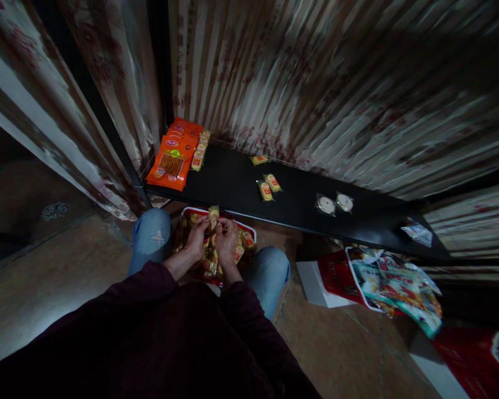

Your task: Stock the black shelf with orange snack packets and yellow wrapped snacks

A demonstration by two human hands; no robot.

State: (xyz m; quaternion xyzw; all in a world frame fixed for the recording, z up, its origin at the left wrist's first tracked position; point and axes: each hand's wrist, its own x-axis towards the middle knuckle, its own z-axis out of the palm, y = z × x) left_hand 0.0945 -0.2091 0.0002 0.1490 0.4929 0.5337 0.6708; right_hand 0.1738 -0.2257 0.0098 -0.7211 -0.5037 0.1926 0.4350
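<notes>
I am crouched with my knees apart over an open red box [249, 228] full of small yellow snack packets. My left hand [197, 237] and my right hand [227, 238] are both closed, fingers pinched together on a few yellow snack packets [213, 213] held just above the box. A low black shelf [233, 183] runs just beyond the box. On it lie a stack of orange snack bags [174, 158] at the left, a row of yellow packets [200, 152] beside them, and loose yellow packets [268, 187] in the middle.
Two round white wrapped cakes [335, 204] lie further right on the shelf, and a blue-white packet [418, 233] sits at its right end. Red boxes with colourful bags [393, 285] stand on the tiled floor at right. Striped curtains [336, 83] hang behind the shelf.
</notes>
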